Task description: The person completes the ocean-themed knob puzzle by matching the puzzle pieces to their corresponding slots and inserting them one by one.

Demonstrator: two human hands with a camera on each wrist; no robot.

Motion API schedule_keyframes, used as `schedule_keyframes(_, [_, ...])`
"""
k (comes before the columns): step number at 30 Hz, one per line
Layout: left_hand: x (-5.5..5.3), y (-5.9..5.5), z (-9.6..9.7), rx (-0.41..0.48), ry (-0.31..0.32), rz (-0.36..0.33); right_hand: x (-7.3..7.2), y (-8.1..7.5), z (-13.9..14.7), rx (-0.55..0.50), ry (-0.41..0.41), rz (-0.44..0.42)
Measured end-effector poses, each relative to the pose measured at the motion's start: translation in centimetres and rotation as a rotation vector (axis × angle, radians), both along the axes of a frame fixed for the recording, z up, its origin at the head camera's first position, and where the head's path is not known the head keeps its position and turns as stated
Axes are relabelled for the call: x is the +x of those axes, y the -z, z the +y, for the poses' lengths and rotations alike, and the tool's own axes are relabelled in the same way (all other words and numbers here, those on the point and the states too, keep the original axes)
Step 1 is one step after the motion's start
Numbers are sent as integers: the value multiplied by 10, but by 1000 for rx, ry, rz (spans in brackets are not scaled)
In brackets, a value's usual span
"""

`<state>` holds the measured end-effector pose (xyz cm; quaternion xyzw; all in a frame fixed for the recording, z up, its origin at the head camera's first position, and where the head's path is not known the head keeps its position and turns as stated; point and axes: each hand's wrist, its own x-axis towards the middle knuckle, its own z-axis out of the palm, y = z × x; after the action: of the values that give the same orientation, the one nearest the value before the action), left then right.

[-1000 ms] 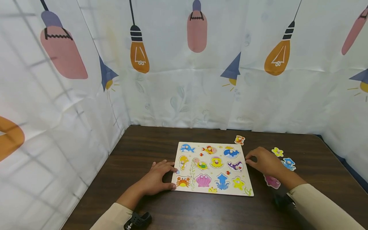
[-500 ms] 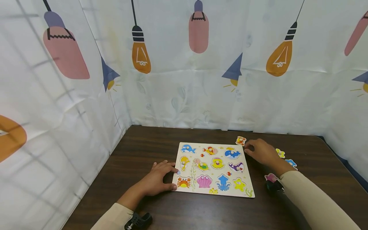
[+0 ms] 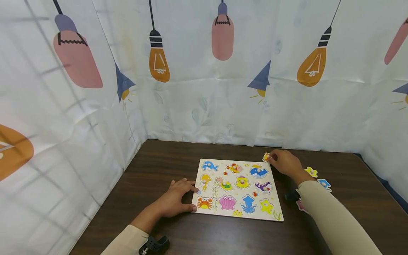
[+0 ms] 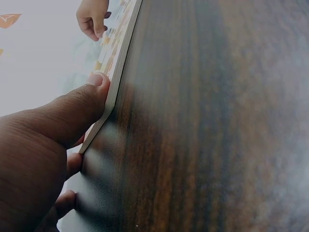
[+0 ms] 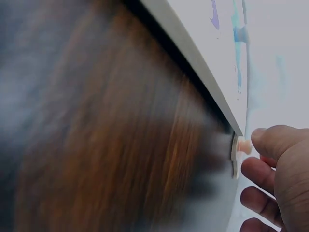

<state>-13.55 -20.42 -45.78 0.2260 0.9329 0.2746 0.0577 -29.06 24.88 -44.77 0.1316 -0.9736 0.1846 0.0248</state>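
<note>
A wooden peg puzzle board [image 3: 208,179] with knobbed sea-animal pictures lies on the dark table. My left hand [image 3: 174,198] rests at its left side, thumb on the near left corner and fingers spread along the edge. In the left wrist view the thumb [image 4: 79,104] presses against the board's rim. My right hand [image 3: 285,163] is beyond the board's far right corner, fingertips right at a small orange crab piece [image 3: 265,157]. In the right wrist view, the thumb and fingers [image 5: 270,142] are close around the piece's knob [image 5: 245,146], a small gap showing.
To the right of the board lie a yellow flower-shaped piece [image 3: 311,172], a blue piece [image 3: 324,183] and a pink piece [image 3: 300,206] partly hidden by the right sleeve. A patterned white curtain [image 3: 197,106] hangs behind and beside the table [image 3: 229,235].
My right hand has moved away from me along the board's right side, up to the crab piece. My left hand has stayed at the board's left edge.
</note>
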Motion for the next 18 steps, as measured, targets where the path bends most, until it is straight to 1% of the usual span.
schedule_keyframes(9, [1, 1, 0, -13, -5, 2, -13, 4, -6, -8, 54, -45])
schedule_keyframes(18, [0, 1, 0, -10, 0, -3, -13, 3, -10, 1, 70, -44])
